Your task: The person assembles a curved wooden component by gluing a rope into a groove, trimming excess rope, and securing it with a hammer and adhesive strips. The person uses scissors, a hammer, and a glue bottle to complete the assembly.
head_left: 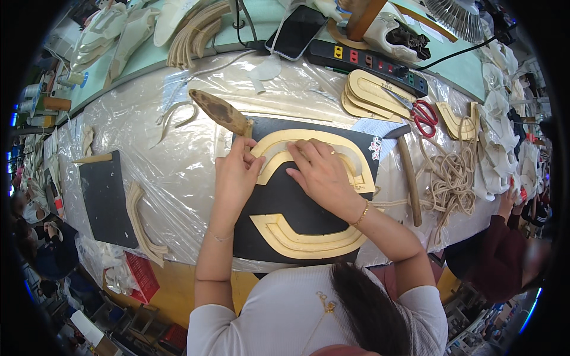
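A cream U-shaped template (363,160) lies on a black cutting mat (285,204), with a pale strip (350,155) along its curved groove. At the template's left end, my left hand (236,169) is closed with thumb and fingers pinched together; what they grip is hidden. My right hand (320,172) rests palm down across the template, fingers spread and their tips pressing on the strip. A second cream template (309,244), curving the other way, sits on the mat nearer to me. Just beyond my left hand lies a worn wooden tool (219,111) with a rounded, stained blade.
Red-handled scissors (423,115) lean on stacked cream templates (374,89). A hammer (408,178) and tangled beige cord (454,178) lie to the right. A smaller black board (107,199) and bundled strips (142,225) are at left. Behind are a power strip (362,62) and phone (297,31).
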{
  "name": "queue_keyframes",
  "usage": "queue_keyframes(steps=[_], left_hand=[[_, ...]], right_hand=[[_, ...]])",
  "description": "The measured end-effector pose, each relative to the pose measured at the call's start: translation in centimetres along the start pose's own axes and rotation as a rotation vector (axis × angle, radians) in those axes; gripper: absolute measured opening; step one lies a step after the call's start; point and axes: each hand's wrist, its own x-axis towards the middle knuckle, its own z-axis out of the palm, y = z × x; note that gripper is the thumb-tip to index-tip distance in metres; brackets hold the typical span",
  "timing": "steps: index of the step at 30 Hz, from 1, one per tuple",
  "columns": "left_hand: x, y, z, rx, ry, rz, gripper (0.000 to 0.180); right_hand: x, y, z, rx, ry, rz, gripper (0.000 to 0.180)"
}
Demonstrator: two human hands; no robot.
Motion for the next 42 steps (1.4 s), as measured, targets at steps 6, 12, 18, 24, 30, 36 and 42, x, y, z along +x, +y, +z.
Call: queue_keyframes(steps=[6,12,18,24,30,36,42], left_hand=[[-0.1,0.1,0.2,0.054,0.046,0.059,0.03],[-0.7,0.0,-0.8,-0.006,0.013,-0.05,0.03],[-0.9,-0.2,-0.6,0.076,0.042,0.023,0.029],[-0.8,-0.2,-0.6,0.151,0.003,-0.007,0.029],[-1.2,-0.7,-1.6,0.193,-0.02,-0.113,0.034],[-1.5,-1.2,-2.0,0.18,-0.022,-0.113,0.035],[-2.9,1.2,0.6,0.317,0.125,0.373,0.033]], right_hand=[[0.9,-0.8,1.3,0.044,0.001,-0.115,0.055],[0.8,-1.0,1.4,0.018,-0.024,-0.122,0.056],[0.8,-1.4,1.3,0.034,-0.054,-0.136,0.055],[0.8,-1.7,1.3,0.024,-0.078,-0.143,0.057],[0.6,-1.8,1.2,0.011,-0.11,-0.13,0.058],[0.9,-2.5,0.8,0.062,-0.097,-0.123,0.057],[-0.8,1.0,-4.6,0.249,0.206,0.244,0.041]])
